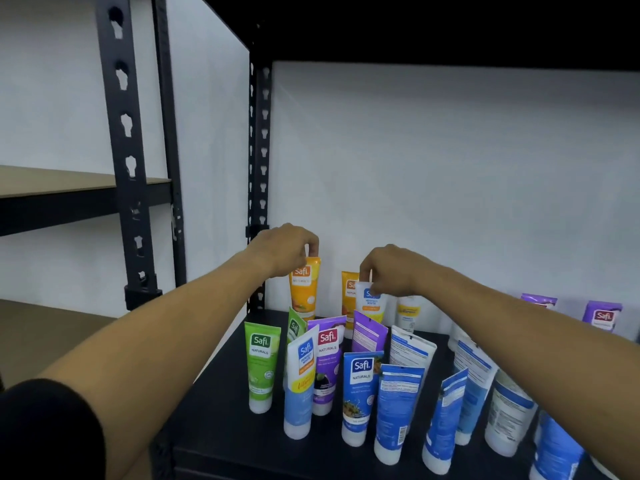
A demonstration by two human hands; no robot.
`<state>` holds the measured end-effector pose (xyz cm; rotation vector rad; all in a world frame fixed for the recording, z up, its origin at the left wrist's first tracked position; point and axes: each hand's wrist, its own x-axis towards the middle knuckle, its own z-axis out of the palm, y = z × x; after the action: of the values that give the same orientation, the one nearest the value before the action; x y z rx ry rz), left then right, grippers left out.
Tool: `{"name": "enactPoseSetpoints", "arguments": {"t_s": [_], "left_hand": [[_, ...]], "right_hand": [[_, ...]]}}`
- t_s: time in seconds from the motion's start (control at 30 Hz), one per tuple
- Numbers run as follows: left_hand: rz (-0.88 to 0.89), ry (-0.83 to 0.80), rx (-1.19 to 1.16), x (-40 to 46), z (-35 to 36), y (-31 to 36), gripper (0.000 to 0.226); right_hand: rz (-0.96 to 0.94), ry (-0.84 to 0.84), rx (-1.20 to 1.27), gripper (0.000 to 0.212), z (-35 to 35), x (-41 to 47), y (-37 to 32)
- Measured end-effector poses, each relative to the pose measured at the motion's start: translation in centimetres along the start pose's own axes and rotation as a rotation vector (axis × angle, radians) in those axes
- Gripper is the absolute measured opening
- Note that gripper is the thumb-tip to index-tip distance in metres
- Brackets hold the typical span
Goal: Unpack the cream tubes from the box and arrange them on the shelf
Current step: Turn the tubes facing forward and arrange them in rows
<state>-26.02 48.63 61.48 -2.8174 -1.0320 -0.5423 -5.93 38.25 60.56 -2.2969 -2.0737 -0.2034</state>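
Several cream tubes stand cap-down on the black shelf (221,441). At the back of the shelf, my left hand (284,249) pinches the top edge of an upright orange tube (304,289). To the right of it, my right hand (388,271) pinches the top of a white-and-blue tube (370,303), which stands in front of a second orange tube (348,292). Nearer to me stand a green tube (260,365), a purple tube (325,362) and several blue and white tubes (360,396). The box is out of view.
A black steel upright (258,168) rises at the shelf's back left corner, another upright (126,150) stands nearer on the left. Beyond it is a neighbouring rack with a tan board (52,181). More purple tubes (602,317) stand at the far right. A white wall lies behind.
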Motion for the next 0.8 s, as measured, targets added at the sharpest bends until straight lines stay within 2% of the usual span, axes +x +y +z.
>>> {"name": "enactPoseSetpoints", "arguments": {"t_s": [0.37,0.8], "left_hand": [[-0.249,0.064,0.013,0.8,2.6,-5.6,0.031],[-0.314,0.051,0.024,1.9,5.6,-8.9,0.025]], "right_hand": [[-0.037,0.089,0.006,0.026,-1.7,5.6,-3.6],[-0.085,0.100,0.013,0.029,2.0,11.7,-6.4]]}}
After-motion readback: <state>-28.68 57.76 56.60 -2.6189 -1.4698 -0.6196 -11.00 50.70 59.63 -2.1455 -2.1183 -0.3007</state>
